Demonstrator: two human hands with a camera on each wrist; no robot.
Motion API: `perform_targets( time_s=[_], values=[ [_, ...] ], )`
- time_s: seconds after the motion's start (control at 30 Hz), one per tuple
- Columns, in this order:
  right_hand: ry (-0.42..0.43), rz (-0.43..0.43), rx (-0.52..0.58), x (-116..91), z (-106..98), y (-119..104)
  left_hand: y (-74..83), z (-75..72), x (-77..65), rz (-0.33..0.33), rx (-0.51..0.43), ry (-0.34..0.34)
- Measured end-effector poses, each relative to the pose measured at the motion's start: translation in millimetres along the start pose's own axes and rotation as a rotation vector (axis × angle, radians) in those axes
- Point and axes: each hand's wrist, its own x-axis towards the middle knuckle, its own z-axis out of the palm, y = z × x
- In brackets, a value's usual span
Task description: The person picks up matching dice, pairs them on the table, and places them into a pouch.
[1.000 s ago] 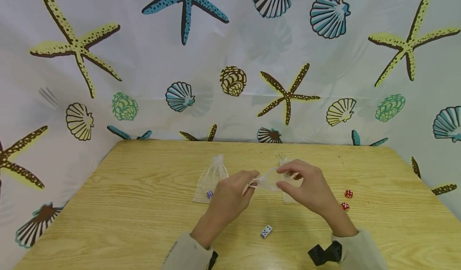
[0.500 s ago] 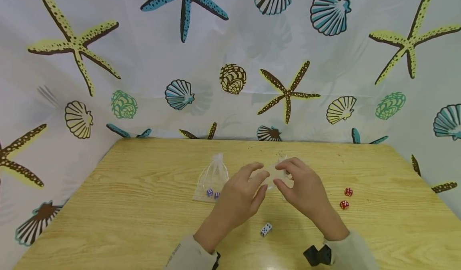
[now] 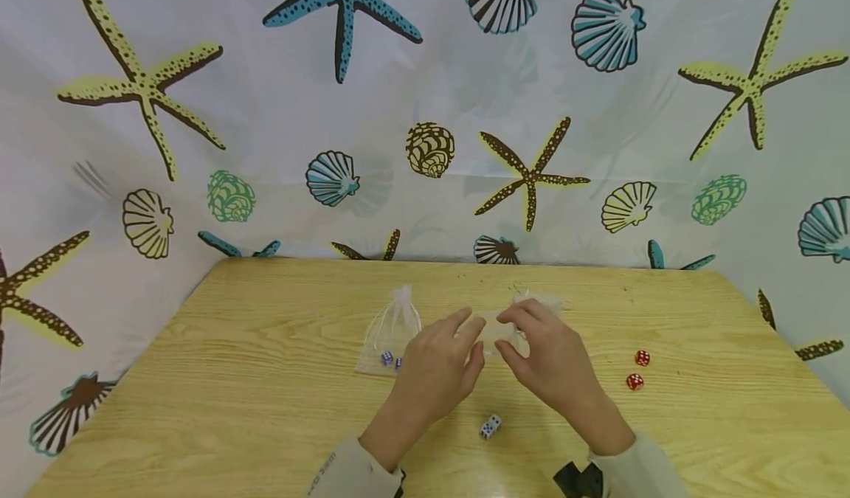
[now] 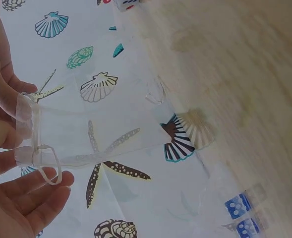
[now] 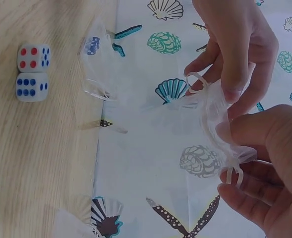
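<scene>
Between my two hands is a small sheer white drawstring bag (image 5: 212, 119), its mouth spread and its cord loops hanging at each side. My left hand (image 3: 438, 365) pinches one side of the rim, thumb against fingers. The other side is pinched by my right hand (image 3: 554, 361). In the left wrist view, the bag's see-through body stretches away from the fingertips, and I see nothing inside it. Two white dice (image 3: 491, 427) lie together on the table, nearer to me than the hands.
At left lies another sheer bag (image 3: 396, 317) with blue dice (image 3: 387, 358) in it, partly behind my left hand. A further sheer bag (image 3: 547, 302) lies beyond my right hand. Two red dice (image 3: 642, 358) sit at right. A patterned cloth (image 3: 372, 210) hangs behind the wooden table (image 3: 265, 380).
My left hand has shifted its fingers from the bag's gathered cord to its rim. My right hand has moved slightly left, showing more of the far bag. The dice have stayed put.
</scene>
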Motion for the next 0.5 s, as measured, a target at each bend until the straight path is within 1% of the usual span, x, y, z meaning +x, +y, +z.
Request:
perform_targets(
  time_s=[0.1,0.2,0.33,0.5],
  values=[
    [0.004,-0.012,-0.016,-0.4,2.0,-1.8,0.6,0.7,-0.4,-0.010,0.004,0.011],
    [0.005,-0.024,-0.018,-0.3,3.6,-2.3,-0.2,1.5,-1.0,-0.029,0.012,0.003],
    [-0.010,-0.016,-0.023,-1.3,5.9,-1.2,-1.8,2.2,-2.2,-0.048,0.009,-0.037],
    [-0.024,-0.005,-0.023,-3.1,7.9,2.0,-2.7,1.8,-2.2,-0.038,0.006,-0.093]
  ],
)
